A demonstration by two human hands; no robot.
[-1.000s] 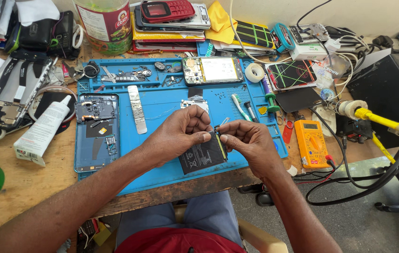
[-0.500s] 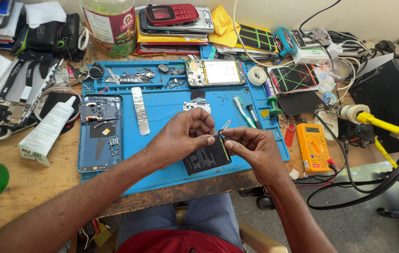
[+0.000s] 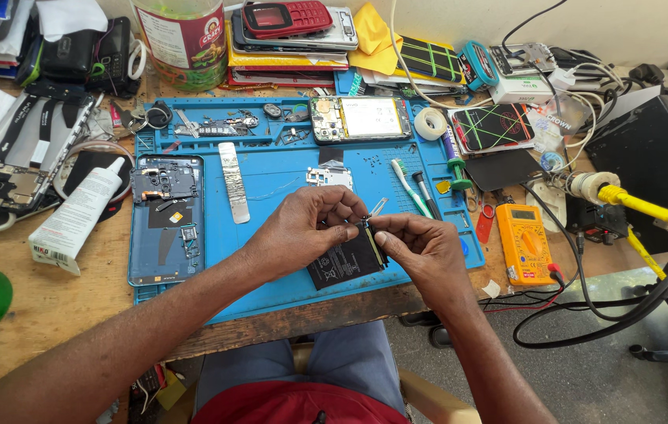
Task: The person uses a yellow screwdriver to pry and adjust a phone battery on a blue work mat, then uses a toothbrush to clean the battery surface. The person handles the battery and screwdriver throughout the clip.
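A flat black phone battery [image 3: 343, 261] is held over the blue work mat [image 3: 271, 188] near its front edge. My left hand [image 3: 302, 229] pinches the battery's upper left side. My right hand [image 3: 416, 247] grips its right edge, fingertips at the top corner where a small connector strip shows. Metal tweezers [image 3: 377, 206] lie on the mat just behind my fingers. An opened phone back [image 3: 165, 216] with exposed parts rests on the mat's left. A phone frame with a board [image 3: 359, 118] lies at the mat's far side.
A yellow multimeter [image 3: 524, 242] with leads sits right of the mat. A white glue tube [image 3: 75, 213], a tape roll [image 3: 430, 123], a toothbrush [image 3: 408, 187], stacked phones [image 3: 295, 23], a jar [image 3: 183, 35] and a yellow-handled soldering tool [image 3: 624, 200] crowd the wooden bench.
Both hands stay on the battery and have barely shifted; the fingers have worked slightly along its top edge. The head view has tilted a little.
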